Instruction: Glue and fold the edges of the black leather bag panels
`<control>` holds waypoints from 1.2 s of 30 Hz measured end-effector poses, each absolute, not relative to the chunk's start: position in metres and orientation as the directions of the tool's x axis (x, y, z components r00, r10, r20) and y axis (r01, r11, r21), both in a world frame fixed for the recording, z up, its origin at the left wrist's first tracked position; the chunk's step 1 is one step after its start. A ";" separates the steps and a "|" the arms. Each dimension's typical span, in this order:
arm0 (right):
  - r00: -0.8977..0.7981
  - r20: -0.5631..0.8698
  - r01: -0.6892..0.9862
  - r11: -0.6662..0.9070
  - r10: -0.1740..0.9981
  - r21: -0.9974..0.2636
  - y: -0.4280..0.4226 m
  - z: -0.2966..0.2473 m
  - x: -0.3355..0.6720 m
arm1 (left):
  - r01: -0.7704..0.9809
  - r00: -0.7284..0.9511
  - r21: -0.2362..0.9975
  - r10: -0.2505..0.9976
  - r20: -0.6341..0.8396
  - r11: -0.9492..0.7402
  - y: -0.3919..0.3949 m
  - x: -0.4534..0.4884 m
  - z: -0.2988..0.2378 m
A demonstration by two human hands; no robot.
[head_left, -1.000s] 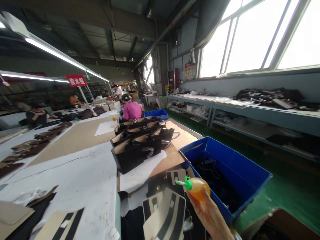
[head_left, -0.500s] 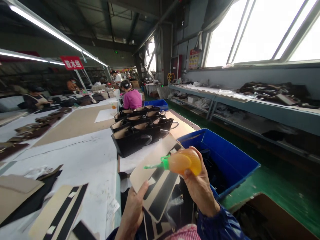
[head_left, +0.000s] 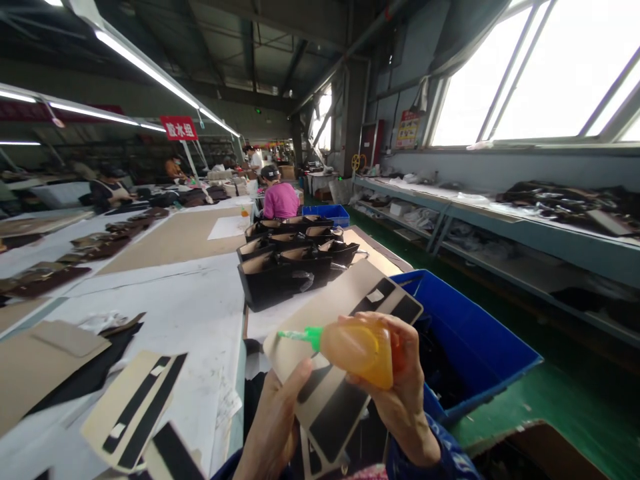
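My right hand is wrapped round an orange squeeze bottle with a green cap and nozzle. The bottle lies tilted on its side, its nozzle pointing left over a beige panel with rounded corners and black strips. Whether the tip touches the panel, I cannot tell. My left hand grips the panel's near left edge, thumb on top. Part of the panel is hidden behind the bottle and my right hand. Below it, more dark, strip-marked pieces show in my lap.
Black open-topped bags stand in rows ahead. A blue bin is at my right. Similar striped panels lie on the white table at left. A person in a pink top sits further off; a long shelf bench lines the window wall.
The view has swung a little left. The panel has turned so more of its far right end shows, and the nozzle is now near its left corner.
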State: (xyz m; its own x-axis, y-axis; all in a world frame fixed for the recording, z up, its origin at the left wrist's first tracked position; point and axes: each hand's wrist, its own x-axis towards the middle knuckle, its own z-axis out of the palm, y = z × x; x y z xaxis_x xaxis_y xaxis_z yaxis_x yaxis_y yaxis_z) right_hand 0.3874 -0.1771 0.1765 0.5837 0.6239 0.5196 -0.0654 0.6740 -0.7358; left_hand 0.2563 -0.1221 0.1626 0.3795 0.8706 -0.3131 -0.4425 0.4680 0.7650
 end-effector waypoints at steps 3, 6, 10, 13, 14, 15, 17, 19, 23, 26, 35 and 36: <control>0.526 0.575 -0.056 0.701 0.626 -0.711 -0.177 0.182 0.381 | -0.446 0.411 0.773 0.871 -0.270 0.451 -0.123 0.256 0.164; 0.538 0.585 -0.043 0.713 0.606 -0.699 -0.176 0.183 0.379 | -0.435 0.427 0.779 0.865 -0.262 0.451 -0.123 0.255 0.162; 0.564 0.595 -0.026 0.733 0.573 -0.680 -0.174 0.181 0.380 | -0.435 0.420 0.788 0.872 -0.250 0.435 -0.123 0.255 0.162; 0.491 0.644 -0.008 0.743 0.586 -0.670 -0.174 0.182 0.383 | -0.433 0.409 0.804 0.883 -0.228 0.408 -0.124 0.255 0.164; 0.491 0.656 0.015 0.747 0.573 -0.665 -0.173 0.183 0.385 | -0.426 0.403 0.809 0.885 -0.232 0.406 -0.124 0.255 0.164; 0.511 0.661 0.049 0.749 0.549 -0.661 -0.173 0.184 0.386 | -0.417 0.395 0.813 0.887 -0.240 0.406 -0.124 0.254 0.163; 0.557 0.663 0.110 0.747 0.499 -0.655 -0.173 0.185 0.387 | -0.394 0.378 0.820 0.886 -0.267 0.415 -0.123 0.253 0.162; 0.550 0.657 0.090 0.746 0.515 -0.660 -0.174 0.186 0.386 | -0.389 0.367 0.825 0.890 -0.270 0.411 -0.121 0.253 0.161; 0.465 0.655 -0.009 0.743 0.595 -0.669 -0.174 0.184 0.385 | -0.410 0.356 0.830 0.904 -0.237 0.378 -0.117 0.251 0.161; 0.565 0.678 0.187 0.727 0.471 -0.661 -0.165 0.181 0.394 | -0.401 0.308 0.823 0.905 -0.293 0.403 -0.116 0.244 0.158; 0.482 0.673 0.050 0.749 0.561 -0.660 -0.166 0.173 0.382 | -0.409 0.271 0.844 0.929 -0.250 0.347 -0.108 0.241 0.150; 0.490 0.686 0.066 0.762 0.538 -0.644 -0.165 0.172 0.380 | -0.403 0.267 0.846 0.929 -0.256 0.349 -0.109 0.242 0.151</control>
State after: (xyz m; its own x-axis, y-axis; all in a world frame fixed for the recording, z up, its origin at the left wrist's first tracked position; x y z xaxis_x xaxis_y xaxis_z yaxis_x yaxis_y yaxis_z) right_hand 0.3804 -0.1649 0.1722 0.4900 0.5380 0.6859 0.0658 0.7618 -0.6445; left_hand 0.2421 -0.1087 0.1515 0.2665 0.9292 -0.2560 -0.4033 0.3488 0.8460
